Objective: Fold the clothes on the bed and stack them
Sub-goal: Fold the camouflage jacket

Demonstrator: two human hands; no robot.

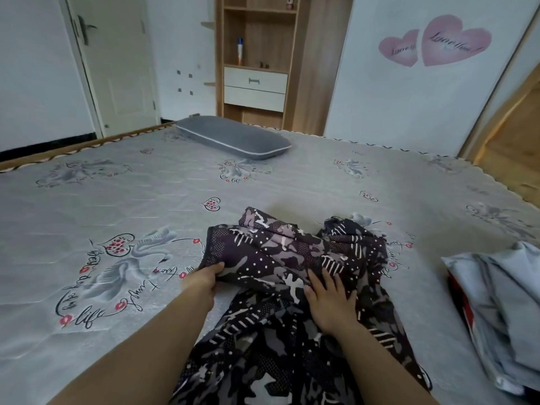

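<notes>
- A dark camouflage-print garment [280, 258] lies rumpled on the near middle of the bed [146, 200]
- The left hand [203, 280] grips the garment's left edge, thumb on top, fingers curled under the cloth
- The right hand [328, 299] rests flat on the garment, fingers straight and slightly spread
- A pile of pale grey clothes [502, 302] sits at the bed's right edge, apart from the garment
- A grey pillow [233, 137] lies at the far side

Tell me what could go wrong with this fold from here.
1. The left hand pinches only one edge of the camouflage garment, so the bunched far part may fold crooked.
2. The right hand lies flat on loose wrinkles and could press them in.
3. The grey clothes lie close on the right; a wide sweep might disturb them.
</notes>
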